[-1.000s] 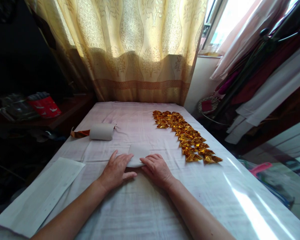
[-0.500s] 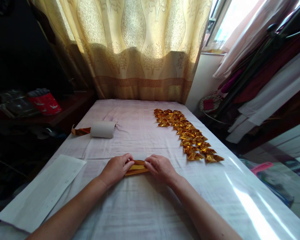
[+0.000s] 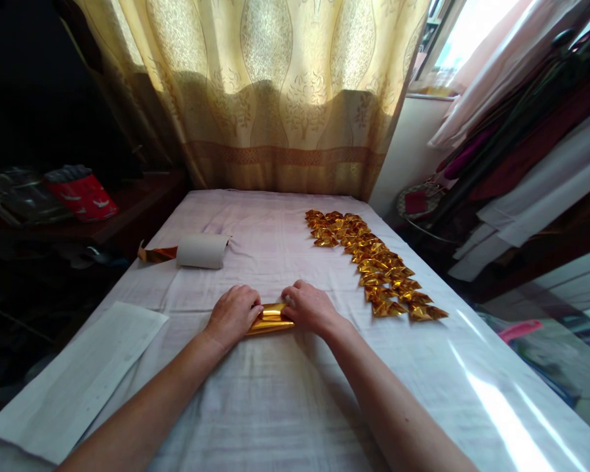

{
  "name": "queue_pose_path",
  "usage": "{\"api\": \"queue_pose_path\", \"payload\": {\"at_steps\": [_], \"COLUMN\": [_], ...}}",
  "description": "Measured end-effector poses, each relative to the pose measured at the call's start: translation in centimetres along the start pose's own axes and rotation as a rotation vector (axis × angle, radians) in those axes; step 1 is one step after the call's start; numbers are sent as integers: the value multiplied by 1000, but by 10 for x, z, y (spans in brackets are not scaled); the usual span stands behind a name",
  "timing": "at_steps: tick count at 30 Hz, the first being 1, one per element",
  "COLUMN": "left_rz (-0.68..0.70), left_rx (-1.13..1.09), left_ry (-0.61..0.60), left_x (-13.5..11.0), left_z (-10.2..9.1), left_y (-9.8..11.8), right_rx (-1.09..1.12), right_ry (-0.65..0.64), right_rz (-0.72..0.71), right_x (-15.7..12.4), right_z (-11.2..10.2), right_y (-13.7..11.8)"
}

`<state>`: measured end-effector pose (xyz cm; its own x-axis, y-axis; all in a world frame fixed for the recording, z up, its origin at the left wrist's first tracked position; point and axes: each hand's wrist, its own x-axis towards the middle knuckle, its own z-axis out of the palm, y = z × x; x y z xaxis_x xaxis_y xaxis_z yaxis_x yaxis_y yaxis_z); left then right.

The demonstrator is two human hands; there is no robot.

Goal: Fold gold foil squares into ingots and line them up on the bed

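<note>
A strip of gold foil paper, partly folded over, lies at the front middle of the cloth-covered surface. My left hand grips its left end, fingers curled around the edge. At the right end, my right hand is closed on the same foil paper. The shiny gold side faces up between the thumbs, and both ends are hidden under the fingers. Beyond, to the right, several folded gold foil pieces are laid in overlapping rows.
A pale cardboard-like roll with copper-coloured foil sticking out lies at the back left. A white sheet is at the front left. A red container stands on a dark side table. Clothes hang at the right, and a curtain hangs behind.
Both hands have pressed and rolled the foil paper over, so its shiny face now shows where a darker hollow fold was. The hands shifted slightly away from me, and the view moved a little.
</note>
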<state>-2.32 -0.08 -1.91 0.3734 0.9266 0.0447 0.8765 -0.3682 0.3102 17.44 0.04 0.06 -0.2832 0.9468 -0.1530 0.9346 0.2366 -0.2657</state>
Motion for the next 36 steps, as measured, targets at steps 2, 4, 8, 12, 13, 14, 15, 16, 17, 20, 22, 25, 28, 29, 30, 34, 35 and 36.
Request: {"api": "queue_pose_path", "payload": {"at_steps": [2,4,8,12,13,14,15,16,17,20,22,25,28,29,30,34,35,36], "left_rz": [9,13,17,0,-2,-3,-1,6,17,64,95,108,80,65,48,-10,-21,-32], "left_rx": [-3,-10,-31,-48,-51,-52,-55,-58,-63,-91,-114,-143,-190,-213,-238,-308,-319,-330], "left_ry": [3,4,6,5,-3,-12,-20,-24,-19,35,63,41,32,41,52,84,88,89], "left_x": [2,2,2,2,2,2,2,2,2,0,-1,-1,0,1,1,3,3,3], "left_z": [2,3,5,7,7,8,9,9,10,13,15,15,16,16,17,19,19,19], "left_y": [-2,-4,-6,-8,-8,-9,-9,-9,-10,-10,-9,-8,-10,-11,-13,-16,-16,-16], "right_rx": [6,13,29,47,59,74,89,104,117,162,204,240,259,280,308,432,458,480], "right_ry": [-19,-38,-57,-57,-47,-37,-29,-23,-22,-22,-15,-23,-66,-87,-107,-145,-150,-154], "right_rz": [-3,-9,-10,-12,-15,-18,-23,-29,-38,-70,-89,-95,-81,-73,-66,-79,-88,-92], "right_x": [4,7,13,14,13,13,13,13,13,14,15,17,16,16,16,15,16,16], "right_z": [-3,-4,-3,1,2,3,4,6,7,8,8,6,2,1,0,0,1,3], "right_y": [0,1,2,3,4,5,5,6,7,8,10,13,16,18,19,23,25,26]}}
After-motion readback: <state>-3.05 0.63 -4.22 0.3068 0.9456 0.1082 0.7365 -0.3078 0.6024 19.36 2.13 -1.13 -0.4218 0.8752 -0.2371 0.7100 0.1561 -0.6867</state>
